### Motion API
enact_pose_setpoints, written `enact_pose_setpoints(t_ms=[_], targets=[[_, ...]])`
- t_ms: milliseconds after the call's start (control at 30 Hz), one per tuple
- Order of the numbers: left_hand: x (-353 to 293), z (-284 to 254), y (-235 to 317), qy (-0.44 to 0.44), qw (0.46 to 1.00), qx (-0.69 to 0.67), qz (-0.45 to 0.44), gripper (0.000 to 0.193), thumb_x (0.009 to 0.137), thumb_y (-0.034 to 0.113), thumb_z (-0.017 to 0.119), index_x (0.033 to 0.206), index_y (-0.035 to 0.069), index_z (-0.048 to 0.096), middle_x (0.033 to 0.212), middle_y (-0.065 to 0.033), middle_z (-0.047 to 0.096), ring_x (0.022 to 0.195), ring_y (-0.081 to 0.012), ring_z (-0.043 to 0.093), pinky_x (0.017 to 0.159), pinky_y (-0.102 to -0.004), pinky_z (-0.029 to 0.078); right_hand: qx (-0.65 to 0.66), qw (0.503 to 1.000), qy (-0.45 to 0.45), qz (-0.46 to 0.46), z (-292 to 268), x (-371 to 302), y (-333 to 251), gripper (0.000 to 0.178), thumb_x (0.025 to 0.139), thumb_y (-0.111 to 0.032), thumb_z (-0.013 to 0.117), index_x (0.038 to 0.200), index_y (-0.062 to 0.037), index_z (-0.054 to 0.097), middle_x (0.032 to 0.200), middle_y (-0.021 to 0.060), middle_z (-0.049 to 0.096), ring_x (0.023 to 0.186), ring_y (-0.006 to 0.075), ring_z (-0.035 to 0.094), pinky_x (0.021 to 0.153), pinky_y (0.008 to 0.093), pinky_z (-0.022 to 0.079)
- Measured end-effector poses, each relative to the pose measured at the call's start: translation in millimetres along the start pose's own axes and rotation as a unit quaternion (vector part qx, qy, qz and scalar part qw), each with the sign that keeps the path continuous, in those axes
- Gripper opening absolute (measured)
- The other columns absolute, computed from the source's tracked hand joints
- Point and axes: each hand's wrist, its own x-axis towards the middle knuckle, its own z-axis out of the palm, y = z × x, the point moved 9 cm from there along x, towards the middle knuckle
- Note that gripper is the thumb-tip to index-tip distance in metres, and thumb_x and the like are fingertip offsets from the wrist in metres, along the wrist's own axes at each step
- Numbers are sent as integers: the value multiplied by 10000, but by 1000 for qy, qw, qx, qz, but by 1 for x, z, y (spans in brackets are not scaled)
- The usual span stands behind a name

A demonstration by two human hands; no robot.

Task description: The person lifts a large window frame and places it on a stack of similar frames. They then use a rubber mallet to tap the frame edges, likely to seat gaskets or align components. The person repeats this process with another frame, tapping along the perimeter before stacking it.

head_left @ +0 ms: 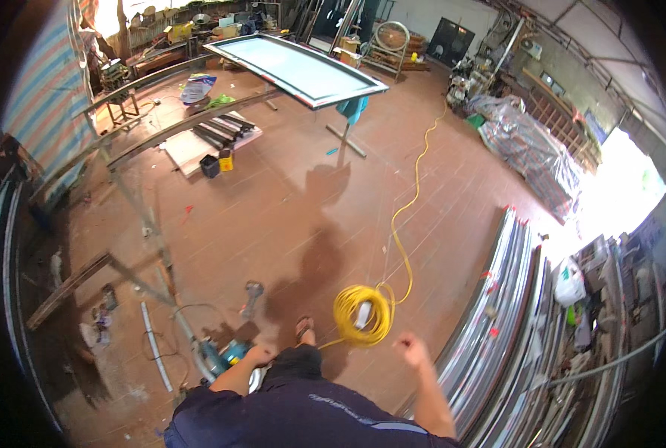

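Low in the view, my left hand (259, 355) hangs beside a teal power tool (224, 357). Its fingers are too small and blurred to read, and whether it touches the tool is unclear. To the right, my right hand (413, 349) is raised over the floor with its fingers curled in and nothing visible in them. A coil of yellow hose or cable (375, 328) lies between my hands, a little ahead, with a white piece (363, 315) in its middle. Farther forward, a grey handheld tool, seemingly a cordless drill (253, 297), lies on the floor.
A pale, dark-framed panel (295, 69) rests on supports ahead. Long metal profiles (490, 299) are stacked at right, below a covered pile (531, 149). A metal frame (135, 198) stands at left. A yellow line (416, 175) runs across the tiled floor. Black and yellow containers (210, 166) stand near boards.
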Motion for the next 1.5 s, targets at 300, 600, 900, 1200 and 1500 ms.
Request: enact_pose_setpoints(t_ms=[300, 600, 900, 1200, 1500], targets=[[162, -279, 82, 72, 979, -113, -152, 554, 893, 473, 833, 1236, 39, 842, 1262, -254, 809, 1164, -399, 786, 1027, -479, 615, -107, 962, -151, 201, 4, 20, 175, 503, 1032, -558, 733, 1367, -197, 833, 1276, 145, 837, 1244, 315, 767, 1035, 477, 592], [328, -464, 131, 187, 950, -117, -220, 521, 905, 403, 810, 1321, 90, 825, 1213, -224, 820, 1214, -366, 776, 1067, -506, 611, -71, 944, -127, 297, -23, 335, 55, 566, 1022, -562, 727, 1413, -159, 799, 1346, 180, 806, 1269, 368, 759, 1080, 505, 588], [488, -615, 287, 221, 961, -16, -164, 954, 882, 525, 893, 1592, -29, 577, 1697, -309, 490, 1617, -490, 392, 1360, -560, 303, -215, 970, -79, 78, -182, 820, -221, 669, 969, -575, 769, 1396, -60, 781, 1372, 249, 780, 1267, 418, 755, 1107, 532, 589], [617, -883, 364, 527, 844, -14, -95, 1170, 885, 520, 919, 1693, -115, 359, 1808, -338, 294, 1703, -543, 193, 1374, -614, 234, -279, 938, 46, -201, -287, 1043, -602, 1163, 968, -780, 719, 1754, -5, 355, 1848, 208, 317, 1731, 417, 218, 1388, 525, 268], [800, -1040, 368, 444, 859, -49, -248, 1307, 908, 677, 831, 1796, -33, 187, 1896, -235, 134, 1709, -582, 94, 1369, -659, 203, -335, 914, 75, -215, -311, 1236, -733, 1361, 912, -936, 609, 1805, 1, 187, 1905, 186, 158, 1757, 461, 48, 1375, 693, 158]])
